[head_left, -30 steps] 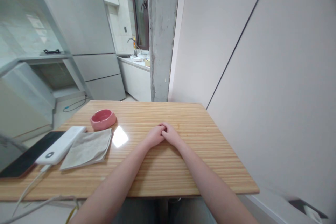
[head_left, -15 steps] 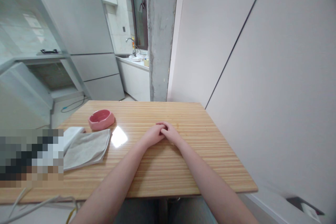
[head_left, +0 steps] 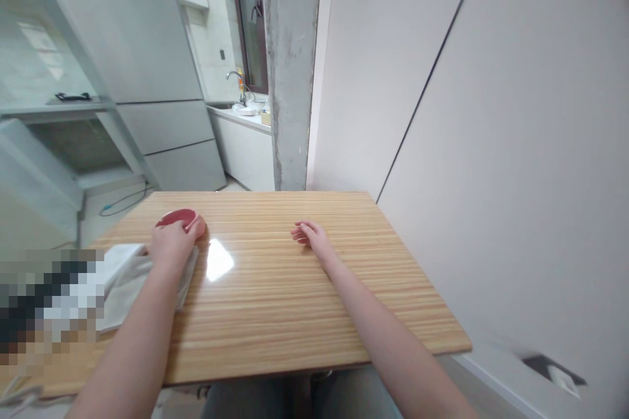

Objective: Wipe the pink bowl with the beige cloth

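A round, thick-walled pink bowl (head_left: 179, 215) stands at the far left of the wooden table (head_left: 275, 314). My left hand (head_left: 171, 241) is at its near side, with the fingers at the rim and closed on it; the hand covers much of the bowl's front. Under my left forearm lies a folded grey cloth (head_left: 122, 294), partly hidden by the arm. My right hand (head_left: 312, 237) rests near the middle of the table, holding nothing. Its fingers are loosely bent and apart, pointing left.
Beside the cloth is a white flat item (head_left: 122, 254), next to a pixelated patch at the left edge. A pale wall (head_left: 442, 209) runs along the table's right side. Behind the table stand a concrete pillar (head_left: 293, 78), a fridge (head_left: 187, 167) and a sink counter (head_left: 246, 150).
My hands, clasped together before, have come apart. The left one has moved left to the pink bowl, while the right one stays near the table's middle. The view has shifted slightly.
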### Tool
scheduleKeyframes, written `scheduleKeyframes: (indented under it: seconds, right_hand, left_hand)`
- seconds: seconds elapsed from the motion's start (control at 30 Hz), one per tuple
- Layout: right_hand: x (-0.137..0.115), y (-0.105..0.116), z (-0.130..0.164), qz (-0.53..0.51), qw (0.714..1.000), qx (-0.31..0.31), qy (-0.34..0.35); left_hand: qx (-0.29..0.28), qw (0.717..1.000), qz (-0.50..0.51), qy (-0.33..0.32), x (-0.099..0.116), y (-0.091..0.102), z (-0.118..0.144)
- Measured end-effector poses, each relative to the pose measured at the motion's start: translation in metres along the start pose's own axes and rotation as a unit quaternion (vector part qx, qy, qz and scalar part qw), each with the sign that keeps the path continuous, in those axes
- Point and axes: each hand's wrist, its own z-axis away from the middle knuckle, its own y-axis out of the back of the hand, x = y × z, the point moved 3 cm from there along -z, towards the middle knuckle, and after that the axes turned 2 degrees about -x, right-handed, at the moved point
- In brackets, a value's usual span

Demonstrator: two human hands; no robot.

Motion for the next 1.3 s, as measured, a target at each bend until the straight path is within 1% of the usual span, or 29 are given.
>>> scheduleKeyframes:
  seconds: [0.03,0.07,0.1,0.17,0.2,0.27,0.3,0.33,0.37,0.4,0.47,0.5,0.57,0.63,0.73,0.87,0.97,1.0,1.07,1.13,1.17,1.2,1.23,1.27,1.3]
  right_hand:
    - [0.000,0.002,0.000,-0.001,1.000,0.009,0.004]
    - [0.000,0.004,-0.001,-0.006,1.000,0.019,0.009]
    - [-0.001,0.006,-0.002,-0.012,0.999,0.031,0.014]
    - [-0.002,0.010,-0.003,-0.027,0.998,0.056,0.031]
    - [-0.002,0.011,-0.003,-0.031,0.996,0.069,0.041]
    - [-0.004,0.014,-0.003,-0.027,0.994,0.089,0.063]
    - [-0.005,0.014,-0.003,-0.020,0.992,0.097,0.074]
    - [-0.006,0.015,-0.002,-0.014,0.991,0.103,0.085]
    - [-0.006,0.016,-0.001,-0.009,0.990,0.107,0.093]
    - [-0.007,0.017,0.000,-0.007,0.989,0.111,0.101]
    - [-0.009,0.020,0.003,-0.011,0.986,0.121,0.110]
    - [-0.010,0.022,0.004,-0.015,0.986,0.125,0.111]
    - [-0.011,0.024,0.005,-0.022,0.985,0.132,0.110]
    - [-0.011,0.025,0.004,-0.015,0.986,0.132,0.104]
    - [-0.009,0.025,-0.001,0.013,0.989,0.117,0.093]
    - [-0.004,0.028,-0.007,0.027,0.989,0.118,0.087]
    - [0.000,0.029,-0.009,0.032,0.991,0.112,0.073]
    - [0.002,0.029,-0.009,0.034,0.991,0.108,0.068]
    - [0.004,0.030,-0.009,0.033,0.992,0.105,0.064]
    - [0.005,0.030,-0.008,0.031,0.992,0.100,0.064]
    - [0.006,0.030,-0.007,0.032,0.993,0.099,0.063]
    - [0.006,0.030,-0.007,0.035,0.993,0.099,0.062]
    - [0.007,0.031,-0.007,0.039,0.993,0.100,0.058]
    - [0.008,0.031,-0.008,0.043,0.992,0.102,0.055]
    - [0.008,0.032,-0.009,0.046,0.992,0.104,0.053]
  left_hand:
    - [-0.007,1.000,-0.017,0.006,-0.001,-0.002,0.001]
    - [-0.003,0.999,-0.033,0.013,0.000,-0.002,0.002]
    - [0.007,0.999,-0.040,0.009,0.002,-0.001,0.003]
    - [0.052,0.998,-0.027,-0.028,0.013,0.007,0.006]
    - [0.079,0.995,-0.014,-0.055,0.022,0.012,0.009]
    - [0.123,0.985,0.021,-0.123,0.048,0.021,0.019]
    - [0.132,0.977,0.044,-0.160,0.064,0.024,0.027]
    - [0.129,0.969,0.073,-0.198,0.083,0.025,0.037]
    - [0.116,0.960,0.103,-0.233,0.103,0.023,0.048]
    - [0.090,0.949,0.130,-0.273,0.123,0.019,0.061]
    - [0.028,0.920,0.171,-0.352,0.160,0.006,0.088]
    - [-0.007,0.901,0.183,-0.393,0.176,-0.002,0.101]
    - [-0.055,0.870,0.200,-0.447,0.196,-0.017,0.123]
    - [-0.077,0.855,0.202,-0.472,0.204,-0.029,0.137]
    - [-0.084,0.850,0.201,-0.479,0.202,-0.038,0.144]
    - [-0.092,0.852,0.215,-0.468,0.195,-0.046,0.140]
    - [-0.103,0.855,0.217,-0.460,0.196,-0.050,0.135]
    - [-0.113,0.855,0.212,-0.460,0.197,-0.049,0.134]
    - [-0.145,0.843,0.202,-0.477,0.198,-0.043,0.133]
    - [-0.169,0.831,0.200,-0.492,0.190,-0.027,0.131]
    - [-0.165,0.836,0.203,-0.482,0.180,-0.016,0.128]
    - [-0.153,0.855,0.206,-0.452,0.164,-0.005,0.124]
    - [-0.133,0.882,0.206,-0.403,0.143,0.007,0.118]
    - [-0.093,0.916,0.203,-0.333,0.116,0.018,0.111]
    - [-0.054,0.948,0.176,-0.259,0.085,0.027,0.104]
